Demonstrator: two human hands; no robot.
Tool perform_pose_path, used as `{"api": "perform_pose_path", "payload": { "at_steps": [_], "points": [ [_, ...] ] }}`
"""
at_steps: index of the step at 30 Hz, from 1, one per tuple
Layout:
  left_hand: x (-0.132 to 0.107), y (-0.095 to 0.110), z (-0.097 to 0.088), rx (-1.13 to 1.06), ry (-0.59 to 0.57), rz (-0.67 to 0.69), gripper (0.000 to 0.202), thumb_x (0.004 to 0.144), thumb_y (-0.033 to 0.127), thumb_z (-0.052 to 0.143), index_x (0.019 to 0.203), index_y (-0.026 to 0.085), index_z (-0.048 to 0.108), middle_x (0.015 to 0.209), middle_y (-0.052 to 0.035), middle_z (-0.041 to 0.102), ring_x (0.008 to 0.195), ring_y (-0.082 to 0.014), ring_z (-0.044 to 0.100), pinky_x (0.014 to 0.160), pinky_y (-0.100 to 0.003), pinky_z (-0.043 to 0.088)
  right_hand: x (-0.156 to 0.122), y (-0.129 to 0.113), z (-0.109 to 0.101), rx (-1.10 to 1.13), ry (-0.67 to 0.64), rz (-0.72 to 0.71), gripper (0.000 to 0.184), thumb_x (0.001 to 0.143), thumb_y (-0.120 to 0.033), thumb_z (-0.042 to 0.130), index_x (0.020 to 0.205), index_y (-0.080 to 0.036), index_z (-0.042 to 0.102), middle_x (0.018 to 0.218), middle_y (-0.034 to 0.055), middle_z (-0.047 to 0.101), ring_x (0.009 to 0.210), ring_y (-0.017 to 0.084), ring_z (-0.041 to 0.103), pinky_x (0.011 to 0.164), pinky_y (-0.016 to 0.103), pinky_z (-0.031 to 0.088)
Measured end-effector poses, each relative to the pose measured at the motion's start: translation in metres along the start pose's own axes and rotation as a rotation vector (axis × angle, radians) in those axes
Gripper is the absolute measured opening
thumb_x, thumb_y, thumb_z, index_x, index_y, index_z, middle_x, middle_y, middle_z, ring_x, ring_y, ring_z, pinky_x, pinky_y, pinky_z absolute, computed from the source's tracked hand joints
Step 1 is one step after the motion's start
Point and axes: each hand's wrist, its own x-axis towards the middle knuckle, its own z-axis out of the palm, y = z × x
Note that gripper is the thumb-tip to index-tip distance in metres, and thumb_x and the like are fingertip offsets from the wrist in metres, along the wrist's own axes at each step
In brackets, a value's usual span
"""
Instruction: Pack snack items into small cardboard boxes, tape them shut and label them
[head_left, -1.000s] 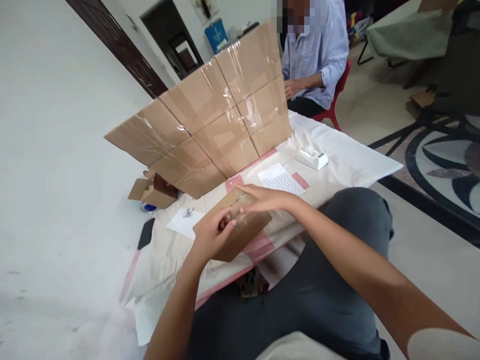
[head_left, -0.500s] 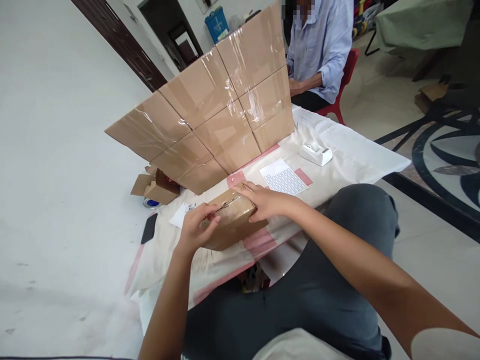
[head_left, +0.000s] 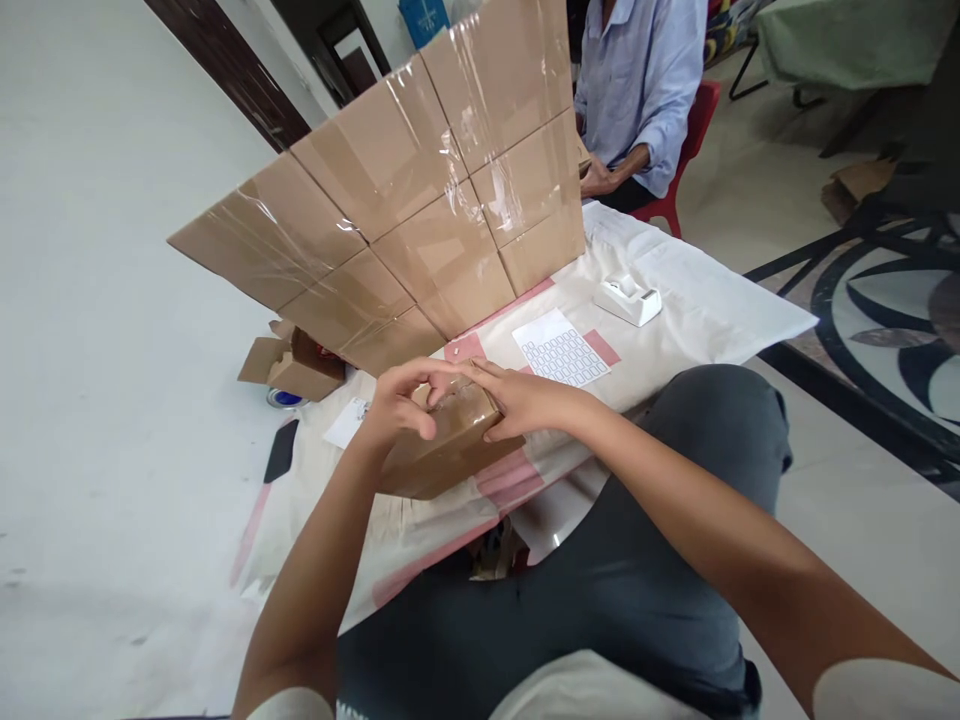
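A brown cardboard box (head_left: 442,455) lies on the cloth in front of me, with glossy clear tape and a torn-looking seam along its top. My right hand (head_left: 529,400) grips the box's right end, thumb on the near side and fingers over the far edge. Above the box top, my left hand (head_left: 409,400) is arched with its thumb apart and its fingers stretched toward my right hand's fingertips. Nothing shows in its grasp. Whether its fingertips touch the tape or the other hand, I cannot tell.
A tall taped cardboard partition (head_left: 450,250) stands behind the box. Right of it are a sheet of printed labels (head_left: 561,348) and a white tape dispenser (head_left: 628,300). To the left lie a phone (head_left: 281,451) and an open carton (head_left: 300,365). A co-worker (head_left: 637,100) sits beyond.
My left hand has moved from the box's left part toward my right hand, its fingers now stretched over the top. My right hand keeps its grip. The view has shifted slightly.
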Motion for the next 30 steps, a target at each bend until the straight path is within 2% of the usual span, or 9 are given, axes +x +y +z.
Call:
{"api": "perform_pose_path", "payload": {
  "at_steps": [2, 3, 6, 9, 12, 18, 24, 26, 30],
  "points": [
    [0.002, -0.001, 0.002, -0.064, 0.006, -0.004, 0.086, 0.070, 0.089, 0.055, 0.124, 0.023, 0.067, 0.065, 0.0057, 0.045, 0.056, -0.0114, 0.042, 0.059, -0.027, 0.037, 0.000, 0.000, 0.000, 0.021, -0.008, 0.002, 0.118, 0.075, -0.029, 0.078, 0.168, -0.037, 0.005, 0.176, 0.0096, 0.004, 0.133, 0.031, 0.057, 0.089, 0.036, 0.052],
    [0.003, -0.002, 0.002, -0.029, -0.031, -0.026, 0.083, 0.070, 0.087, 0.059, 0.124, 0.023, 0.068, 0.065, 0.0055, 0.045, 0.057, -0.0113, 0.042, 0.059, -0.026, 0.037, 0.001, 0.001, 0.000, 0.032, -0.011, -0.001, 0.117, 0.076, -0.029, 0.078, 0.168, -0.037, 0.006, 0.176, 0.0102, 0.004, 0.128, 0.030, 0.060, 0.087, 0.035, 0.052],
    [0.007, -0.003, 0.001, 0.239, -0.177, -0.091, 0.069, 0.069, 0.073, 0.076, 0.118, 0.025, 0.073, 0.069, 0.0045, 0.050, 0.061, -0.0114, 0.046, 0.061, -0.025, 0.036, 0.002, 0.004, 0.002, 0.047, -0.001, -0.035, 0.111, 0.075, -0.030, 0.079, 0.166, -0.035, 0.015, 0.175, 0.0120, 0.012, 0.112, 0.025, 0.067, 0.083, 0.034, 0.052],
    [0.012, -0.008, 0.000, 0.491, -0.259, -0.076, 0.064, 0.073, 0.076, 0.072, 0.115, 0.028, 0.075, 0.071, 0.0037, 0.056, 0.064, -0.0123, 0.050, 0.063, -0.026, 0.035, 0.003, 0.006, 0.004, 0.032, 0.016, -0.038, 0.107, 0.073, -0.030, 0.080, 0.164, -0.033, 0.023, 0.173, 0.0114, 0.020, 0.117, 0.027, 0.065, 0.084, 0.034, 0.052],
    [0.015, -0.014, 0.000, 0.584, -0.270, -0.038, 0.068, 0.076, 0.080, 0.064, 0.116, 0.027, 0.074, 0.070, 0.0029, 0.058, 0.063, -0.0137, 0.053, 0.063, -0.027, 0.036, 0.004, 0.007, 0.006, 0.017, 0.030, -0.030, 0.108, 0.072, -0.032, 0.081, 0.164, -0.030, 0.024, 0.173, 0.0118, 0.019, 0.123, 0.030, 0.063, 0.089, 0.036, 0.052],
    [0.019, -0.013, -0.003, 0.648, -0.273, 0.013, 0.074, 0.076, 0.082, 0.059, 0.118, 0.023, 0.071, 0.073, 0.0004, 0.063, 0.068, -0.0162, 0.058, 0.067, -0.027, 0.040, 0.005, 0.008, 0.008, 0.010, 0.043, -0.051, 0.108, 0.073, -0.034, 0.079, 0.165, -0.031, 0.022, 0.174, 0.0106, 0.020, 0.123, 0.030, 0.063, 0.088, 0.036, 0.053],
    [0.022, -0.011, -0.009, 0.655, -0.262, -0.011, 0.072, 0.073, 0.082, 0.064, 0.115, 0.024, 0.073, 0.076, -0.0004, 0.065, 0.070, -0.0168, 0.060, 0.067, -0.027, 0.038, 0.003, 0.005, 0.008, 0.007, 0.036, -0.015, 0.112, 0.074, -0.034, 0.079, 0.166, -0.034, 0.016, 0.174, 0.0092, 0.017, 0.119, 0.029, 0.065, 0.081, 0.034, 0.053],
    [0.022, -0.012, -0.009, 0.654, -0.278, -0.058, 0.073, 0.072, 0.082, 0.066, 0.119, 0.026, 0.072, 0.077, 0.0002, 0.064, 0.070, -0.0173, 0.059, 0.066, -0.027, 0.037, 0.003, 0.004, 0.007, 0.007, 0.033, -0.016, 0.113, 0.074, -0.033, 0.079, 0.167, -0.034, 0.015, 0.174, 0.0094, 0.017, 0.116, 0.029, 0.066, 0.079, 0.034, 0.053],
    [0.026, -0.012, -0.006, 0.650, -0.336, -0.257, 0.073, 0.072, 0.077, 0.074, 0.130, 0.033, 0.068, 0.081, 0.0021, 0.066, 0.076, -0.0185, 0.062, 0.068, -0.027, 0.038, 0.003, 0.003, 0.006, -0.008, 0.022, 0.001, 0.115, 0.074, -0.034, 0.078, 0.168, -0.032, 0.011, 0.174, 0.0101, 0.018, 0.113, 0.029, 0.066, 0.077, 0.033, 0.052]
  ]
}}
